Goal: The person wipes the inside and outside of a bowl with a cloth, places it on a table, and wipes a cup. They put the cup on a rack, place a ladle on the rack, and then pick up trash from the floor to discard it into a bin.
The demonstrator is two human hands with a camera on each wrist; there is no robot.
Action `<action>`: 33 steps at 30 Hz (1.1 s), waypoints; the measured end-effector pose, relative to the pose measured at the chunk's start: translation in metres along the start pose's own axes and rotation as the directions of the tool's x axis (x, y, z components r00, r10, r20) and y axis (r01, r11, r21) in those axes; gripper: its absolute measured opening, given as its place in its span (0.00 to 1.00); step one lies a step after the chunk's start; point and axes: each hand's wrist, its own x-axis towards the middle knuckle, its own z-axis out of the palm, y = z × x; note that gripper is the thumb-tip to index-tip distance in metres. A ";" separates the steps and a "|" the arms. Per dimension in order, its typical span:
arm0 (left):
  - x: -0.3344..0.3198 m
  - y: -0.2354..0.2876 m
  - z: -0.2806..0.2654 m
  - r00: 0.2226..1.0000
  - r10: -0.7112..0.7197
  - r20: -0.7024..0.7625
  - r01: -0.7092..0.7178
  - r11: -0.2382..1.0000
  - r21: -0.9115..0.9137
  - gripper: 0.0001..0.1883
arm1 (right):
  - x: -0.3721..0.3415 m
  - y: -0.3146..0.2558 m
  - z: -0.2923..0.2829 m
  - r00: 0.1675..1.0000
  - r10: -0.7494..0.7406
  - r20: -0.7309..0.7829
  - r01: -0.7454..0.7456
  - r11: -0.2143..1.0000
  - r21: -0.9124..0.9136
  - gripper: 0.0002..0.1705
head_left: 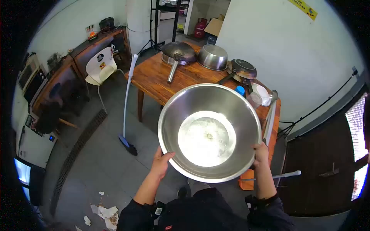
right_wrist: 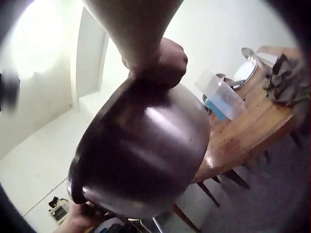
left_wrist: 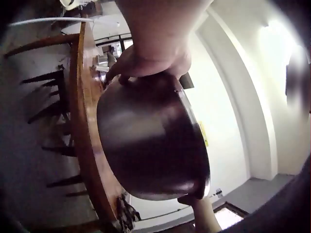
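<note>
A wide stainless steel basin (head_left: 210, 104) is held up in front of the body, its hollow inside facing the head camera. My left hand (head_left: 160, 164) grips the rim at the lower left, thumb over the edge. On the opposite side my right hand (head_left: 262, 154) holds the rim at the lower right. Both wrist views show the basin's rounded outside: the left wrist view has the basin (left_wrist: 150, 131) under the left hand (left_wrist: 150, 65), and the right wrist view has the basin (right_wrist: 146, 141) below the right hand (right_wrist: 163, 65). Nothing shows inside it except bright reflections.
Behind the basin stands a wooden table (head_left: 150, 77) with a wok (head_left: 179, 51), a steel bowl (head_left: 212, 57), a frying pan (head_left: 243, 69), a white plate (head_left: 262, 92) and a ladle (head_left: 273, 95). A long-handled brush (head_left: 127, 104) stands left; an orange dustpan (head_left: 246, 181) lies low right. Litter (head_left: 108, 215) lies on the floor.
</note>
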 end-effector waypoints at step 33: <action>0.208 -0.010 0.015 0.977 -0.069 -0.201 0.108 0.975 0.192 0.24 | 0.216 0.055 0.078 0.952 0.077 0.297 -0.089 0.996 0.027 0.16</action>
